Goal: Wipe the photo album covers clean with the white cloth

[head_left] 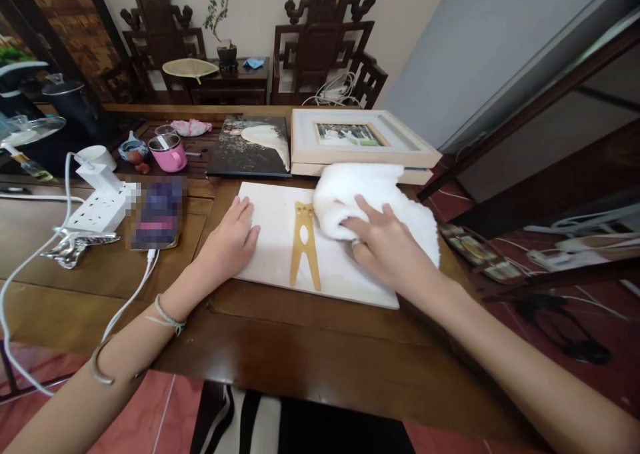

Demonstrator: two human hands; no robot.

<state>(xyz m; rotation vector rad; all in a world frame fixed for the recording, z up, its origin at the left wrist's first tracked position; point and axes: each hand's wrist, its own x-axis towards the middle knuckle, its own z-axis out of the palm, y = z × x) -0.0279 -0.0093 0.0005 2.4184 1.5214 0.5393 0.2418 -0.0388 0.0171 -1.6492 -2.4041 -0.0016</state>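
A flat cream panel [267, 254] lies slightly turned on the wooden table in front of me. On it is a tan, two-legged, A-shaped piece [304, 251] that looks like a frame stand. My left hand [235, 237] lies over the panel's left edge, fingers stretched out and thumb apart, holding nothing. Bunched white fluffy cloth [367, 187] covers the panel's upper right part and hangs past its right edge. My right hand [385, 244] grips and presses this cloth against the panel, index finger extended over a fold; some fingertips are hidden in it.
Behind the panel lie a dark picture board [250, 149] and a white framed photo [360, 137] stacked on another frame. To the left are a pink mug [169, 153], a blurred-screen phone [157, 213] on a cable, a power strip [107, 207] and a silver ornament [75, 246].
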